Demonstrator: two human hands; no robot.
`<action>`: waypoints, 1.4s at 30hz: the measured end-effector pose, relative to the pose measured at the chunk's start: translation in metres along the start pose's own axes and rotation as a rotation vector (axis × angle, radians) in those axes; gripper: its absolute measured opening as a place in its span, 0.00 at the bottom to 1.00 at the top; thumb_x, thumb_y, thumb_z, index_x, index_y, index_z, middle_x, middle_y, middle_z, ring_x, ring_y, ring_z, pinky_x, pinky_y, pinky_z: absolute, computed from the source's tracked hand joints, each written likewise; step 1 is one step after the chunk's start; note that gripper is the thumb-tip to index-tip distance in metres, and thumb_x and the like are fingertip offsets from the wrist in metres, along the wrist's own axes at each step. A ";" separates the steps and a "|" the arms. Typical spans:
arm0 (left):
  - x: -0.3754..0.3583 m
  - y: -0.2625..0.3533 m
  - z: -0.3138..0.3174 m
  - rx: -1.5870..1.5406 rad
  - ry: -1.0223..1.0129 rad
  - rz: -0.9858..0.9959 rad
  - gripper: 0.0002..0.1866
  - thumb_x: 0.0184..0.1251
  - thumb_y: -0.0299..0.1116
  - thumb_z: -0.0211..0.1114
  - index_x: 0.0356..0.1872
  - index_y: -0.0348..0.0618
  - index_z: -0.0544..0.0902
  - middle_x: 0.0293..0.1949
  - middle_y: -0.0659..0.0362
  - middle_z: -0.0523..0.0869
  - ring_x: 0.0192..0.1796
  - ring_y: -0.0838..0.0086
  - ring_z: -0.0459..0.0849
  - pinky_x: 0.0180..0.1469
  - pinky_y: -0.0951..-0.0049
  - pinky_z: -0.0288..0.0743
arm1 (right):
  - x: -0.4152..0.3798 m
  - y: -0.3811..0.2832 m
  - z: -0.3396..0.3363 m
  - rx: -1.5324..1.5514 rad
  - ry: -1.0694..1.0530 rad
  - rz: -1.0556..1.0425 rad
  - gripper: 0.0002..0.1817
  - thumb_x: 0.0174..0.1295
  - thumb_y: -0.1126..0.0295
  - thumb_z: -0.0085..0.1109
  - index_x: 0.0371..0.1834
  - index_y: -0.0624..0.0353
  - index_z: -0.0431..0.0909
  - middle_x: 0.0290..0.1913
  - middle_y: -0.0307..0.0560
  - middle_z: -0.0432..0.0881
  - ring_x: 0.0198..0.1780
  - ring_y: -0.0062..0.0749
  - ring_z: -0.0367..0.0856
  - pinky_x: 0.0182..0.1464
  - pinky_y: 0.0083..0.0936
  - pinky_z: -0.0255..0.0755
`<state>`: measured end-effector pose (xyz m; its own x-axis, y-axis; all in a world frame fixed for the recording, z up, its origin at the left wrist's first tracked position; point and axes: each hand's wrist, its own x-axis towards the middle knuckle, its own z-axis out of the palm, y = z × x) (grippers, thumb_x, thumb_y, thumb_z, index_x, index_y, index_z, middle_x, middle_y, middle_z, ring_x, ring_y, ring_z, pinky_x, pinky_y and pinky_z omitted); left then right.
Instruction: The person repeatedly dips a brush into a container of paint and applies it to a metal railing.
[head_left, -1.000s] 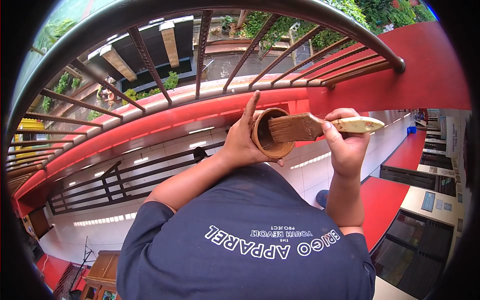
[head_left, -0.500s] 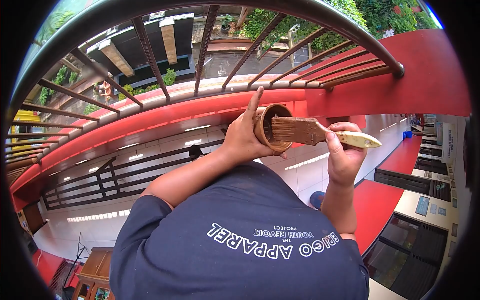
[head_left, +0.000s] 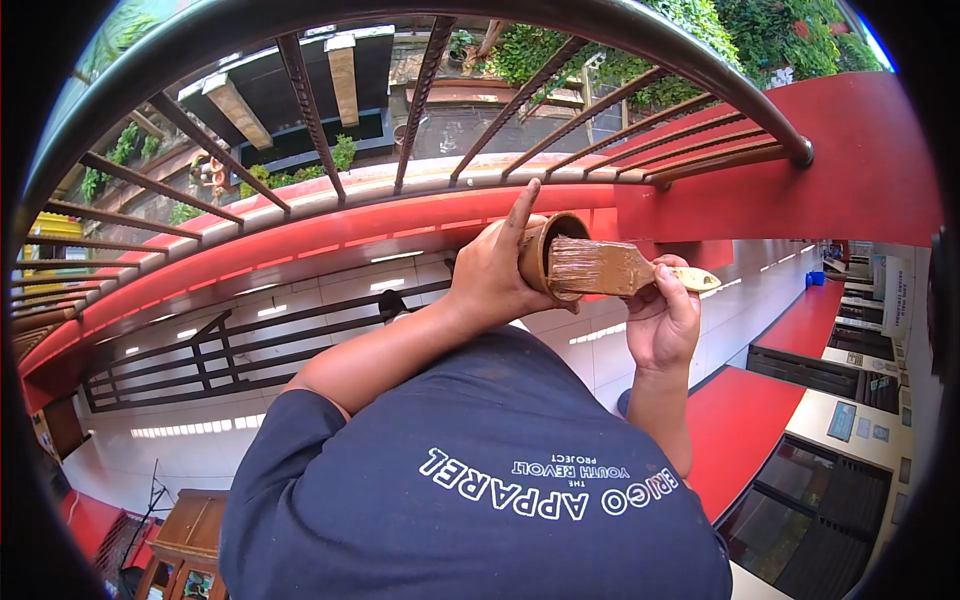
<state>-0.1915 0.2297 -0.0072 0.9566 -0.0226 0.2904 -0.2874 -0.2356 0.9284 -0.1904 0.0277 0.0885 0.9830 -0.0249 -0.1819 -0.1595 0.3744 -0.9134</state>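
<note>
My left hand is wrapped round a small brown-stained cup, its index finger stretched out towards the railing. The cup is tilted with its mouth facing right. A wide paintbrush lies across that mouth, its bristles coated in wet brown paint and overlapping the rim. My right hand pinches the brush by its pale, paint-spotted handle. How much paint is inside the cup is hidden.
A curved metal railing with ribbed bars stands just beyond my hands, above a red ledge. Behind it are plants and paving. A red wall is at the upper right, a dark metal frame at the left.
My right hand has moved left and slightly down, and the brush handle is angled more towards me. The bristles now cover the cup's rim instead of reaching inside its mouth.
</note>
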 end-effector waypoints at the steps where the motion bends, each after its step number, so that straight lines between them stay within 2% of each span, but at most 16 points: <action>1: 0.000 -0.001 0.001 0.001 -0.006 -0.010 0.77 0.29 0.46 0.89 0.79 0.51 0.39 0.51 0.54 0.85 0.53 0.58 0.85 0.57 0.61 0.77 | 0.000 0.000 0.001 0.021 0.023 0.019 0.07 0.66 0.73 0.56 0.46 0.58 0.74 0.40 0.46 0.84 0.42 0.35 0.85 0.46 0.37 0.82; 8: 0.009 0.003 0.007 0.013 -0.043 -0.068 0.76 0.29 0.45 0.89 0.79 0.50 0.40 0.52 0.53 0.85 0.54 0.59 0.85 0.58 0.62 0.77 | 0.007 0.015 -0.027 0.195 0.155 0.157 0.07 0.66 0.71 0.55 0.45 0.56 0.75 0.39 0.43 0.85 0.39 0.31 0.86 0.43 0.31 0.81; 14: 0.026 0.004 0.030 0.010 -0.101 -0.085 0.74 0.32 0.41 0.89 0.79 0.49 0.40 0.54 0.53 0.84 0.55 0.62 0.85 0.58 0.63 0.77 | 0.015 0.009 -0.054 0.267 0.159 0.178 0.07 0.66 0.70 0.55 0.44 0.55 0.76 0.38 0.39 0.85 0.39 0.28 0.86 0.43 0.28 0.80; 17: 0.042 0.015 0.042 0.031 -0.109 -0.092 0.74 0.33 0.40 0.89 0.79 0.49 0.40 0.54 0.53 0.84 0.55 0.62 0.85 0.58 0.63 0.77 | 0.027 -0.002 -0.077 0.300 0.124 0.181 0.06 0.66 0.69 0.54 0.43 0.56 0.77 0.40 0.40 0.84 0.43 0.27 0.86 0.45 0.24 0.83; 23: 0.065 0.017 0.077 0.005 -0.141 -0.050 0.75 0.36 0.40 0.88 0.78 0.50 0.35 0.55 0.51 0.83 0.57 0.61 0.84 0.60 0.62 0.76 | 0.056 -0.027 -0.123 0.176 0.145 0.108 0.05 0.65 0.70 0.54 0.42 0.55 0.75 0.38 0.38 0.83 0.41 0.27 0.86 0.42 0.24 0.84; 25: 0.071 0.019 0.088 -0.014 -0.152 -0.055 0.75 0.36 0.39 0.88 0.78 0.49 0.34 0.55 0.51 0.82 0.58 0.62 0.83 0.61 0.62 0.75 | 0.064 -0.038 -0.134 0.099 0.194 0.057 0.06 0.64 0.70 0.55 0.42 0.56 0.75 0.37 0.41 0.83 0.39 0.29 0.86 0.40 0.27 0.83; 30: 0.088 0.021 0.110 -0.065 -0.173 -0.162 0.75 0.36 0.36 0.88 0.78 0.48 0.33 0.55 0.53 0.82 0.59 0.65 0.82 0.64 0.63 0.73 | 0.083 -0.058 -0.161 0.026 0.219 -0.007 0.05 0.63 0.72 0.56 0.41 0.57 0.76 0.35 0.46 0.84 0.35 0.31 0.86 0.37 0.30 0.82; 33: 0.097 0.014 0.125 -0.158 -0.107 -0.119 0.77 0.31 0.44 0.88 0.78 0.52 0.36 0.53 0.53 0.84 0.55 0.59 0.84 0.59 0.60 0.77 | 0.094 -0.058 -0.179 0.098 0.233 0.017 0.05 0.63 0.72 0.56 0.41 0.57 0.76 0.36 0.46 0.85 0.36 0.31 0.86 0.36 0.30 0.82; 34: 0.100 0.016 0.127 -0.208 -0.123 -0.138 0.77 0.31 0.38 0.89 0.78 0.50 0.35 0.55 0.52 0.82 0.58 0.62 0.83 0.63 0.61 0.74 | 0.097 -0.058 -0.182 0.164 0.244 0.051 0.05 0.63 0.72 0.55 0.40 0.56 0.76 0.36 0.46 0.85 0.37 0.31 0.86 0.37 0.29 0.83; 38: 0.112 0.009 0.142 -0.491 -0.128 -0.141 0.79 0.27 0.32 0.89 0.78 0.43 0.34 0.59 0.54 0.78 0.62 0.67 0.78 0.68 0.64 0.69 | 0.110 -0.045 -0.193 0.382 0.263 0.183 0.04 0.63 0.70 0.55 0.38 0.54 0.78 0.38 0.45 0.86 0.39 0.30 0.87 0.41 0.26 0.84; 40: 0.116 0.010 0.146 -0.543 -0.145 -0.138 0.80 0.27 0.33 0.90 0.78 0.43 0.34 0.60 0.54 0.78 0.62 0.67 0.78 0.68 0.64 0.69 | 0.112 -0.037 -0.199 0.484 0.236 0.215 0.04 0.63 0.69 0.57 0.36 0.54 0.80 0.38 0.43 0.86 0.41 0.29 0.87 0.44 0.24 0.85; 42: 0.118 0.006 0.152 -0.581 -0.166 -0.102 0.81 0.26 0.37 0.91 0.78 0.42 0.33 0.60 0.54 0.77 0.62 0.67 0.78 0.67 0.63 0.69 | 0.115 -0.025 -0.210 0.614 0.212 0.227 0.04 0.64 0.69 0.57 0.38 0.54 0.80 0.38 0.42 0.87 0.40 0.29 0.87 0.43 0.24 0.85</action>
<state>-0.0730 0.0783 -0.0029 0.9618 -0.1899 0.1973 -0.1286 0.3229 0.9377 -0.0923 -0.1787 0.0136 0.8823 -0.0411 -0.4689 -0.2178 0.8475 -0.4841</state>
